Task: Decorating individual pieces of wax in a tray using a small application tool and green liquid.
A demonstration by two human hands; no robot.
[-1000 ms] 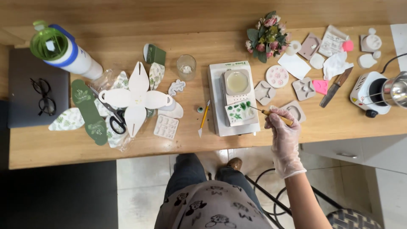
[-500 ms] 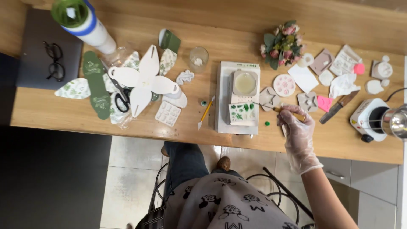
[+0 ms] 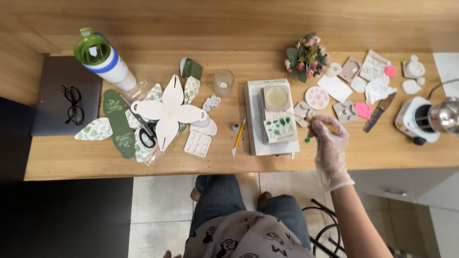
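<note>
A thin stick-like tool (image 3: 319, 121) is pinched in the gloved fingers (image 3: 321, 128) of the right hand (image 3: 329, 145), its tip held just right of the square mould with green leaves (image 3: 279, 128). The left hand is not seen. Compared with half a second ago, the hand is drawn slightly away from the mould. Around it on the tabletop (image 3: 392, 148) are found a round pink mould (image 3: 316, 97), a small flower bunch (image 3: 304, 56), a knife (image 3: 378, 112) and a yellow pencil-like tool (image 3: 238, 138).
</note>
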